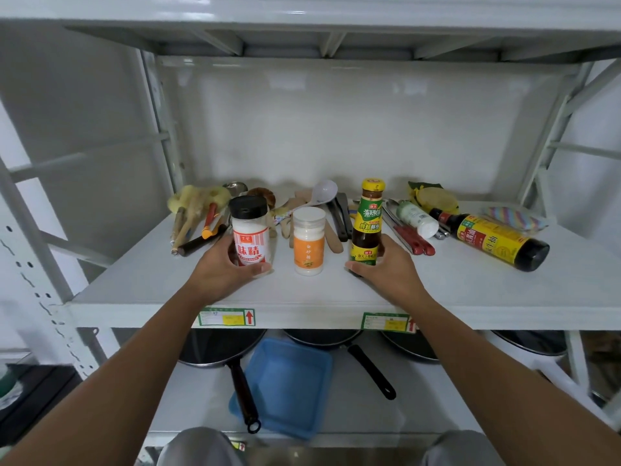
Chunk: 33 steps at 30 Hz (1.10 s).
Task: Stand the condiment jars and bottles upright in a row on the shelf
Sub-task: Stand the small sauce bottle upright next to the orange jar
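Three containers stand upright in a row on the white shelf (336, 290). My left hand (221, 270) grips the base of a black-capped jar with a red label (250, 230). In the middle stands a white-capped jar with an orange label (309, 242), untouched. My right hand (389, 269) holds the bottom of a yellow-capped dark sauce bottle (368, 220). Farther right, a large soy sauce bottle with a yellow and red label (490, 240) lies on its side. A small white bottle (416, 218) also lies flat behind it.
Brushes and wooden utensils (198, 213), a white spoon (322, 193), dark spatulas, red-handled tongs (410, 237) and sponges (433, 196) crowd the back of the shelf. A striped cloth (514, 218) lies at the far right. Below hang pans (235, 364) and a blue tray (289, 385).
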{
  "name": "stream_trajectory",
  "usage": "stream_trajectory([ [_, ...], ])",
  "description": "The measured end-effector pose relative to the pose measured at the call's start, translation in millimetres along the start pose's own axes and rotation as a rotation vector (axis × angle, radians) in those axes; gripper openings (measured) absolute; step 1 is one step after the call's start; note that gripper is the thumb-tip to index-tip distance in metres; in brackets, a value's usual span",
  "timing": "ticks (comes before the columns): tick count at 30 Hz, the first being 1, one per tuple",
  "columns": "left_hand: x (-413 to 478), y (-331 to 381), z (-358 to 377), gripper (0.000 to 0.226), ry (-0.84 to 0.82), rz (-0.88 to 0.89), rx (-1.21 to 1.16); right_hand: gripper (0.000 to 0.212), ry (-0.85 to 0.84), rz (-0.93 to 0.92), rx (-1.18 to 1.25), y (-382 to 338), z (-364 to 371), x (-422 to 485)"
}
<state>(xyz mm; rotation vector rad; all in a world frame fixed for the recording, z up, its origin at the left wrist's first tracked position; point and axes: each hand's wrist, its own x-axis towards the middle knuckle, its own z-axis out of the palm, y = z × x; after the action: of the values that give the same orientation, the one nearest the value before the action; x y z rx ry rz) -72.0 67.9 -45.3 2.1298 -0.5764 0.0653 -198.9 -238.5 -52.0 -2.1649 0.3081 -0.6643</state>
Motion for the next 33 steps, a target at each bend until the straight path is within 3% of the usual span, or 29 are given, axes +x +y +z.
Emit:
stream_trajectory([
  [6,-0.8,-2.0,-2.1,0.086,0.001,-0.005,0.014,0.073,-0.031,0.004,-0.110,-2.3,7.8,-2.4],
  [15,4.4,-10.4,-0.5,0.084,-0.007,0.021,0.040,0.074,-0.022,0.019,-0.126,-3.2,6.9,-1.8],
  [20,6.8,-12.4,0.7,0.098,-0.007,0.015,0.047,0.072,-0.014,0.021,-0.149,-2.8,6.2,-3.9],
  [33,4.6,-9.4,-1.2,0.095,-0.004,0.004,0.038,0.074,-0.019,0.029,-0.143,-5.7,6.1,-4.2],
])
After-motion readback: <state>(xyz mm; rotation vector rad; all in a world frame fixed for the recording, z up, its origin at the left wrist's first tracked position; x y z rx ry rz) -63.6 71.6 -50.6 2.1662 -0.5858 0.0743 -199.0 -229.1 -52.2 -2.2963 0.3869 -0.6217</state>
